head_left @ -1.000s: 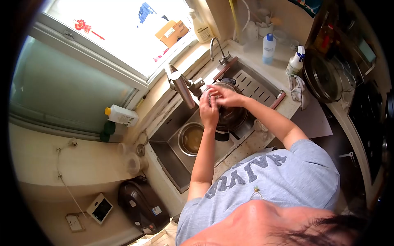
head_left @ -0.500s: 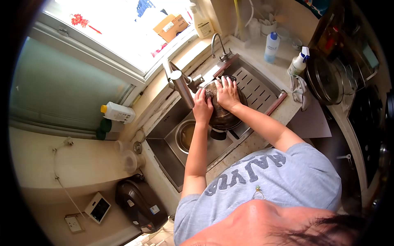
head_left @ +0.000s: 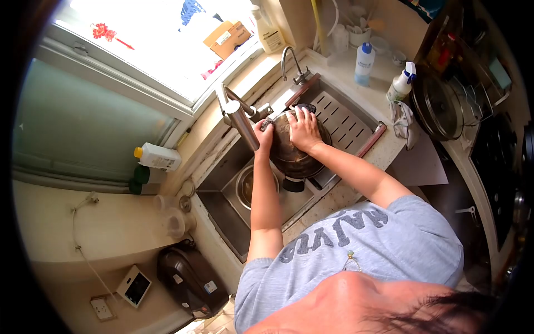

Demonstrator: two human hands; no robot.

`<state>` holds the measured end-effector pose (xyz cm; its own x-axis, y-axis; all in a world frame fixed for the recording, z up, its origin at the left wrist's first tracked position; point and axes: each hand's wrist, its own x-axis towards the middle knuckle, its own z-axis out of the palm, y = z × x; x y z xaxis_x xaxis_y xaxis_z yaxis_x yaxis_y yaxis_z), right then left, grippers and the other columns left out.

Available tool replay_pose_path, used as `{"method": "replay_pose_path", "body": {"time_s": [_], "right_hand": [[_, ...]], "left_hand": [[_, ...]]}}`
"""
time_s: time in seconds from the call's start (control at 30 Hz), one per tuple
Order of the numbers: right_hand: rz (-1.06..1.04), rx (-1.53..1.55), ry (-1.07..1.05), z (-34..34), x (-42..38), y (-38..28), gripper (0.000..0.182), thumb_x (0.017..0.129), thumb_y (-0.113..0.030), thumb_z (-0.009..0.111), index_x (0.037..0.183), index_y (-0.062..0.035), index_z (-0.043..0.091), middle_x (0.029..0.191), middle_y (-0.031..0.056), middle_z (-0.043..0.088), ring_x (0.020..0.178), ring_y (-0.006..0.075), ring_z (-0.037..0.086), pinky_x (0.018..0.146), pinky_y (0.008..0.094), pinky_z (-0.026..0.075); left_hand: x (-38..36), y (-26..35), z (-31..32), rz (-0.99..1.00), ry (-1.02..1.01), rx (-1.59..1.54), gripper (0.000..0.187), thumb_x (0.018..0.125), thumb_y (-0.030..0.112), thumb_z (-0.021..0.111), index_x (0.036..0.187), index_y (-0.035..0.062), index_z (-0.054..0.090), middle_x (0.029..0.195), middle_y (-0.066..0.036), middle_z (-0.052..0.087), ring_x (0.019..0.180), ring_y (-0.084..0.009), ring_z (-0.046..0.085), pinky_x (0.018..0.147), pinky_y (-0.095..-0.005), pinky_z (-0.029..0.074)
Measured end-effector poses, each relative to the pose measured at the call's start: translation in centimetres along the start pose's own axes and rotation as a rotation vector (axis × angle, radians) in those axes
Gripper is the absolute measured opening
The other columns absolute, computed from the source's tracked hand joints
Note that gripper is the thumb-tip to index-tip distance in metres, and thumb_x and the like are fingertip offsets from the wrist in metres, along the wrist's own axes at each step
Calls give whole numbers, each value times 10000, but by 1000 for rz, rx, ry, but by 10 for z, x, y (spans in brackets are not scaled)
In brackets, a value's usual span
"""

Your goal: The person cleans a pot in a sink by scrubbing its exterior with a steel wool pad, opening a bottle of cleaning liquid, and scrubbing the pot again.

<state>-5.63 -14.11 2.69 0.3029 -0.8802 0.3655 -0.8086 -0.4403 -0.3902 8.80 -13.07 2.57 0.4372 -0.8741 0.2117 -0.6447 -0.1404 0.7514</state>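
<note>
A dark metal pot [head_left: 289, 155] lies tilted over the sink [head_left: 222, 209], its handle [head_left: 297, 183] pointing toward me. My left hand [head_left: 262, 133] is at the pot's left rim, just beside the tap [head_left: 240, 119], closed on a small dark scrubber [head_left: 267, 123]. Fingers spread, my right hand [head_left: 303, 129] lies flat on the pot's top, with its fingertips at the far rim.
A round metal bowl [head_left: 255, 186] sits in the sink below the pot. A slotted drain rack [head_left: 344, 119] lies right of the pot. Two bottles [head_left: 363, 62] [head_left: 401, 83], a cloth [head_left: 403, 123] and a glass lid [head_left: 436, 106] crowd the right counter. A white bottle [head_left: 158, 157] stands at left.
Both hands were together at the pot's rim. My left hand has moved left toward the tap with the scrubber, and my right hand has flattened on the pot.
</note>
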Motion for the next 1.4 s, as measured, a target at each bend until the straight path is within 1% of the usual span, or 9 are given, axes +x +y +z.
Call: {"method": "replay_pose_path", "body": {"time_s": [0.1, 0.37, 0.47, 0.67, 0.8, 0.93, 1.07, 1.23, 1.4], "right_hand": [[5, 8, -1, -4, 0, -4, 444, 803, -176, 474, 1232, -62, 469, 1273, 215, 418, 1196, 372, 361, 997, 512, 269], [-5, -7, -11, -7, -3, -3, 439, 796, -167, 487, 1220, -53, 478, 1275, 217, 417, 1180, 381, 378, 986, 509, 282], [-23, -6, 10, -3, -4, -1, 440, 795, -167, 489, 1220, -53, 477, 1271, 218, 424, 1178, 381, 382, 985, 507, 283], [-51, -13, 19, -9, -3, -3, 432, 795, -163, 453, 1204, -27, 488, 1278, 232, 418, 1161, 397, 399, 974, 507, 287], [-39, -12, 21, -10, -3, -4, 434, 789, -159, 453, 1199, -21, 486, 1273, 229, 421, 1161, 399, 398, 967, 508, 291], [-49, 1, 10, -10, -2, -3, 437, 785, -158, 452, 1196, -15, 489, 1263, 244, 423, 1158, 402, 396, 968, 511, 286], [-54, 1, 11, -11, -3, -3, 442, 783, -158, 450, 1199, -13, 490, 1281, 244, 406, 1159, 402, 389, 967, 508, 286], [-51, 1, 4, -13, -5, -3, 447, 789, -163, 449, 1210, -20, 484, 1286, 242, 401, 1168, 403, 385, 978, 509, 276], [-37, -36, -5, -9, -3, -5, 465, 791, -172, 483, 1238, -48, 462, 1280, 228, 401, 1185, 391, 363, 997, 504, 270]], "left_hand": [[-9, -24, -8, -311, -93, -744, 238, 812, 119, 589, 1015, -5, 591, 920, -24, 577, 823, -111, 526, 729, -255, 430], [-128, 18, -3, 43, 385, -152, 338, 829, 77, 545, 1142, -42, 500, 1190, -206, 498, 1109, -351, 468, 959, -388, 347], [-158, 33, 7, 66, 438, -142, 360, 834, 64, 534, 1179, -25, 480, 1231, -191, 468, 1143, -320, 447, 978, -371, 331], [-80, 8, -17, 116, 195, -127, 311, 803, 80, 558, 1097, -21, 555, 1080, -153, 571, 999, -259, 540, 895, -352, 403], [-2, -67, -4, -308, -142, -711, 283, 796, 154, 619, 1010, -28, 588, 917, -50, 594, 852, -137, 533, 779, -283, 424], [-29, -75, 4, -418, 101, -833, 240, 824, 172, 612, 947, -33, 589, 835, -22, 578, 758, -119, 532, 689, -258, 430], [-85, -51, -10, -295, 109, -551, 238, 856, 126, 561, 1001, -63, 570, 899, -82, 610, 804, -174, 574, 731, -279, 450], [-154, 27, -6, 171, 343, 71, 371, 859, 97, 510, 1204, -36, 477, 1213, -205, 505, 1127, -331, 473, 960, -382, 354], [-81, 23, -26, 168, 167, 130, 338, 824, 129, 571, 1131, -9, 538, 1104, -189, 576, 982, -299, 554, 870, -384, 419]]}}
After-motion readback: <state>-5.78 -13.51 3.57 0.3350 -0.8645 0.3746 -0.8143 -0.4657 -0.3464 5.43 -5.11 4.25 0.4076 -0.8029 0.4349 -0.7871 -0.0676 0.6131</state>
